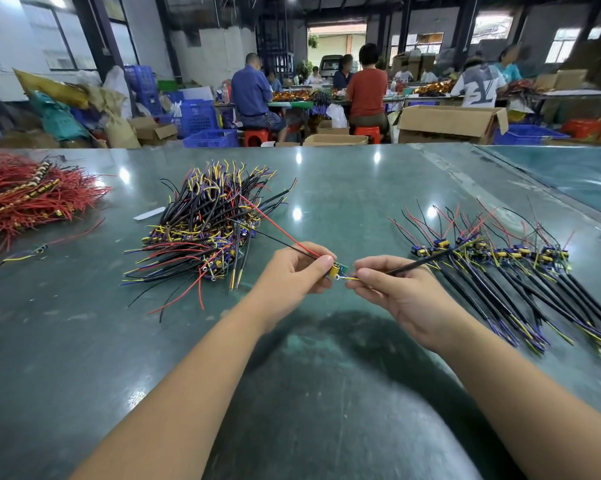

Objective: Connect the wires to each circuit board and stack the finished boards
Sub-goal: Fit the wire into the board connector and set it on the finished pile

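We sat at the green table, and most of the job looked to be ahead of us. The big heap of black, yellow and purple wires with small boards mixed in lay left of centre, apparently unworked. To our right, a row of boards with their leads fanned toward us seemed to be the finished lot, laid overlapping rather than truly stacked. It was much smaller than the heap, so by our reckoning well under half was done. A red bundle sat at the far left.

Nothing on the table was in a container. Blue crates and cardboard boxes stood on the floor beyond; we could not see what they held.

Our left hand pinched the board just above the table, its red and black leads running up-left. Our right hand pinched a yellow wire whose ring end touched the board.
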The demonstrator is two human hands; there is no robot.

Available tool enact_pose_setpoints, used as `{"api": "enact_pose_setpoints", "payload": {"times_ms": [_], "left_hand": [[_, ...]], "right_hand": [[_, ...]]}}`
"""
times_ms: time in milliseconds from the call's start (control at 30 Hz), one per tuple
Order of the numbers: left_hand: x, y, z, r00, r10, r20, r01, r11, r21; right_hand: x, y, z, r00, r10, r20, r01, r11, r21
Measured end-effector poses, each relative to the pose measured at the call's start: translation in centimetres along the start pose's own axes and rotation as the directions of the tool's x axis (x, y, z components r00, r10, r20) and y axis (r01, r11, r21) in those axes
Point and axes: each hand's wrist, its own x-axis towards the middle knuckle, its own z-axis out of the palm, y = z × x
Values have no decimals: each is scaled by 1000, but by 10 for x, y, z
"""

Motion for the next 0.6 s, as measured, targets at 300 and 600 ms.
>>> {"api": "enact_pose_setpoints", "payload": {"times_ms": [300, 600], "left_hand": [[3, 0, 5, 995, -72, -64, 50, 955, -291], [2, 0, 12, 992, -126, 15, 120, 886, -448]], "right_hand": [[1, 0, 4, 995, -78, -61, 75, 996, -50], [2, 2, 10, 939, -306, -155, 306, 952, -27]]}}
